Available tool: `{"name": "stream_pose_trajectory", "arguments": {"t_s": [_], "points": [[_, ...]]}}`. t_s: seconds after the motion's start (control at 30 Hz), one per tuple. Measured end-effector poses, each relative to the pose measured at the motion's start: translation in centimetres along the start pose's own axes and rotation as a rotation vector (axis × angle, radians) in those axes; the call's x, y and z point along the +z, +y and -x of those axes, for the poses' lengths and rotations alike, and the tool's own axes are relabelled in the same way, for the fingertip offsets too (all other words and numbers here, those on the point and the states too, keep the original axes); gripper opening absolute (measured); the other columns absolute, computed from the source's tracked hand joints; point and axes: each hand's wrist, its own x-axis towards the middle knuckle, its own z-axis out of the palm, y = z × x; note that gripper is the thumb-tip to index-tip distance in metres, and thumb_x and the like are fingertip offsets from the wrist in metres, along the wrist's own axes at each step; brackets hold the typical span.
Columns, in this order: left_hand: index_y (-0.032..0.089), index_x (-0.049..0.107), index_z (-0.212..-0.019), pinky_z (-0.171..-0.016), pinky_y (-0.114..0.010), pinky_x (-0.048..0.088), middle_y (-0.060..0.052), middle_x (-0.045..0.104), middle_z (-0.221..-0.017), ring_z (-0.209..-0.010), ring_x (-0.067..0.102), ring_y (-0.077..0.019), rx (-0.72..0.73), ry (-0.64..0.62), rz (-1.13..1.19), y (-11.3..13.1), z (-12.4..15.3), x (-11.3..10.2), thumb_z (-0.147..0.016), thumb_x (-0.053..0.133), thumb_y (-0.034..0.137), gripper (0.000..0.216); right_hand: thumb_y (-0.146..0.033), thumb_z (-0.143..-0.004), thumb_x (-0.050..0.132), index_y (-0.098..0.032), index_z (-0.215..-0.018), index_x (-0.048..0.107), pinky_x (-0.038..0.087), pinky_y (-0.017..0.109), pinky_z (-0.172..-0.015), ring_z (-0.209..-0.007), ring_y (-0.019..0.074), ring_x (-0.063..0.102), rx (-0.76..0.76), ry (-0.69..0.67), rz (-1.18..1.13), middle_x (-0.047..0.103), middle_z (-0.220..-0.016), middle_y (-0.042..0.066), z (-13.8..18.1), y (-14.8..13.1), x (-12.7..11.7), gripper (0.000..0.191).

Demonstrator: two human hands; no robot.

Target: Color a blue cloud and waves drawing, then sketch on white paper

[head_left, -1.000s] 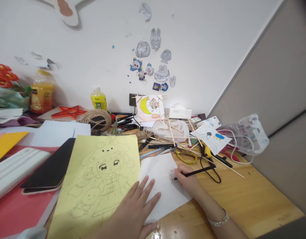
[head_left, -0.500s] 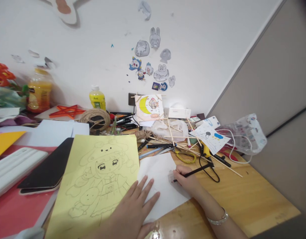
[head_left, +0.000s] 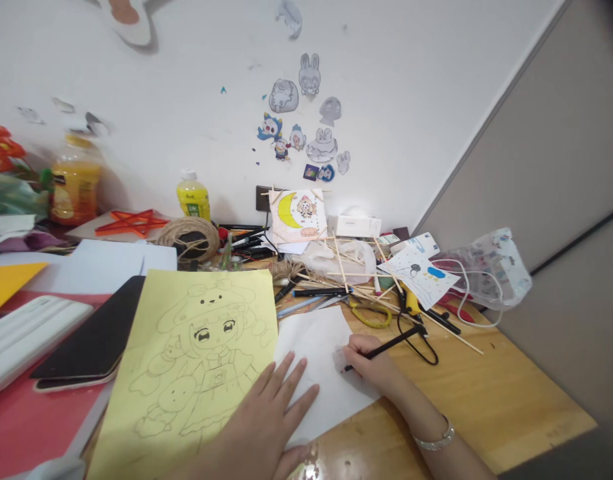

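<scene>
A white sheet of paper [head_left: 314, 340] lies on the wooden table, blank as far as I can see. My left hand [head_left: 271, 413] rests flat across its lower left part, fingers spread, also over the edge of the yellow paper [head_left: 151, 320] with a line drawing of a character. On the sheet's right side, my right hand [head_left: 369, 360] is closed around a small clear eraser [head_left: 339, 360], pressed to the paper by the fingertips. A black pencil [head_left: 394, 341] is tucked in the same hand, slanting up to the right.
Behind the sheet lie wooden sticks [head_left: 366, 275], yellow-handled scissors [head_left: 371, 316], pens and a glue gun [head_left: 411, 300]. A twine roll [head_left: 189, 237] and bottles stand further left. A black tablet-like slab [head_left: 91, 333] and a white device [head_left: 31, 340] lie at left.
My right hand has shifted the eraser slightly left on the white paper. My left hand stays in place, and the view has moved a little.
</scene>
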Motion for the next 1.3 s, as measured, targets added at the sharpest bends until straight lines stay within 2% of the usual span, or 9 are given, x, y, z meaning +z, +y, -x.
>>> {"name": "stream_pose_trajectory", "arguments": {"t_s": [0.43, 0.6, 0.77, 0.97, 1.1, 1.3], "points": [[0.025, 0.038, -0.144, -0.105, -0.059, 0.029, -0.015, 0.025, -0.152, -0.138, 0.020, -0.0400, 0.021, 0.068, -0.007, -0.4, 0.2, 1.3, -0.091, 0.057, 0.045, 0.061, -0.029, -0.074, 0.044, -0.023, -0.048, 0.030, 0.029, 0.025, -0.049, -0.049, 0.0124, 0.038, 0.033, 0.028, 0.037, 0.039, -0.048, -0.004, -0.3, 0.4, -0.2, 0.030], [0.024, 0.040, -0.143, -0.104, -0.058, 0.031, -0.016, 0.027, -0.151, -0.137, 0.023, -0.0402, 0.025, 0.038, -0.020, -0.2, 0.0, 0.5, -0.092, 0.056, 0.045, 0.058, -0.034, -0.078, 0.040, -0.023, -0.049, 0.033, 0.031, 0.027, -0.050, -0.050, 0.0137, 0.040, 0.094, 0.169, 0.059, 0.039, -0.048, -0.004, -0.4, 0.1, -0.2, 0.032], [0.024, 0.042, -0.142, -0.103, -0.057, 0.035, -0.017, 0.030, -0.149, -0.135, 0.026, -0.0405, 0.025, 0.009, -0.046, -0.1, 0.0, 0.0, -0.090, 0.059, 0.044, 0.059, -0.037, -0.080, 0.039, -0.023, -0.051, 0.035, 0.032, 0.028, -0.051, -0.051, 0.0148, 0.042, 0.119, 0.185, 0.082, 0.041, -0.049, -0.003, -0.4, -1.1, -0.3, 0.033], [0.022, 0.041, -0.143, -0.102, -0.058, 0.036, -0.018, 0.030, -0.150, -0.136, 0.025, -0.0409, 0.053, 0.109, -0.112, -0.3, 0.2, 1.2, -0.088, 0.063, 0.042, 0.062, -0.040, -0.078, 0.040, -0.023, -0.052, 0.031, 0.029, 0.027, -0.049, -0.050, 0.0132, 0.038, 0.096, 0.197, 0.054, 0.039, -0.050, -0.004, -0.5, -1.9, -0.4, 0.032], [0.024, 0.037, -0.144, -0.103, -0.057, 0.034, -0.015, 0.027, -0.152, -0.137, 0.022, -0.0393, 0.065, 0.172, -0.129, -0.6, 0.4, 2.2, -0.087, 0.063, 0.043, 0.066, -0.039, -0.078, 0.039, -0.023, -0.050, 0.032, 0.029, 0.027, -0.050, -0.049, 0.0134, 0.039, 0.102, 0.191, 0.054, 0.039, -0.048, -0.004, -0.5, -1.4, -0.4, 0.033], [0.022, 0.038, -0.144, -0.100, -0.058, 0.037, -0.018, 0.030, -0.150, -0.136, 0.024, -0.0411, 0.084, 0.213, -0.153, -0.7, 0.3, 2.9, -0.084, 0.065, 0.042, 0.069, -0.038, -0.079, 0.039, -0.024, -0.051, 0.034, 0.030, 0.027, -0.050, -0.050, 0.0147, 0.041, 0.099, 0.183, 0.053, 0.040, -0.047, -0.004, -0.5, -0.6, -0.3, 0.033]]}}
